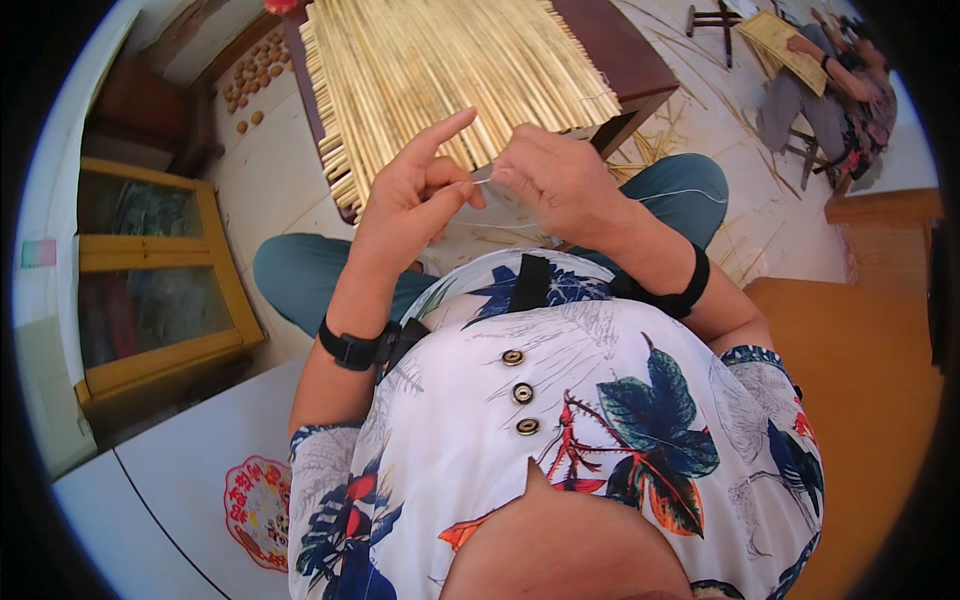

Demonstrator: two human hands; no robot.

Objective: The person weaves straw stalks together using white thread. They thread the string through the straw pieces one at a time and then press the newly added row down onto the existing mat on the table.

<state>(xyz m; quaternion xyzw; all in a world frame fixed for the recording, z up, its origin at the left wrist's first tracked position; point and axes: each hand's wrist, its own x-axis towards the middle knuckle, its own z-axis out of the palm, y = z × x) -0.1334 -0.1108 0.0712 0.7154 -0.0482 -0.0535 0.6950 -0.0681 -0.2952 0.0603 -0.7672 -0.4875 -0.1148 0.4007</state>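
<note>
A thin white thread [483, 181] runs between the two hands, held up in front of the lap just short of the near edge of the sticks [450, 70]. The left hand [418, 190] pinches it between the thumb and a bent finger, with the index finger raised clear. The right hand [565, 185] has its fingers curled in and seems to pinch the thread at thumb and fingertip; the exact contact is too small to make out. A loose length shows over the right knee [690, 190].

The thread should weigh next to nothing and be limp, unable to push or hold a shape, and prone to slip or snag. It is best taken right at the fingertips, with a short span between them and light tension, the slack kept free of the knees.

The sticks lie side by side on the dark desk [640, 60]. They look dry, light and stiff, probably smooth enough to roll and likely to crack if bent sharply. Several are better gripped together near their ends, with support beneath.
</note>
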